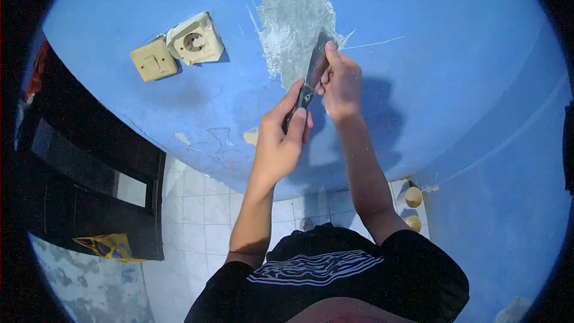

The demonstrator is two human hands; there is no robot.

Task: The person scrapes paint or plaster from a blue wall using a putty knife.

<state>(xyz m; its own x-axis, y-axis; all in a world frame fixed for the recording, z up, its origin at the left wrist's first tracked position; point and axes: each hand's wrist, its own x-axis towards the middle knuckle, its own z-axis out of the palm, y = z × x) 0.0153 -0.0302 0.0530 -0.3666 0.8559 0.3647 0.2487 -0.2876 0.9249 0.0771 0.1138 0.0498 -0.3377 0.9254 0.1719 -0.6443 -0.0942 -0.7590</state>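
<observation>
A knife (318, 60) with a dark, broad blade and a black handle slants up against the blue wall (430, 0). My left hand (281, 146) is wrapped around the handle, thumb lying along it. Near the blade's upper end, my right hand (344, 87) grips the blade from the right side, with the thumb pressed on its face. The blade's tip overlaps the lower right of a bare grey patch (293, 18) where the blue paint is gone. Ragged edges and thin scratch lines surround this patch.
Left of the patch, a yellowed light switch (154, 60) and a cracked wall socket (196, 40) stick out from the wall. Two round yellowish objects (413, 197) are on the white tiled floor (209, 209). Dark furniture (89, 167) with a yellow bag (110, 246) stands at left.
</observation>
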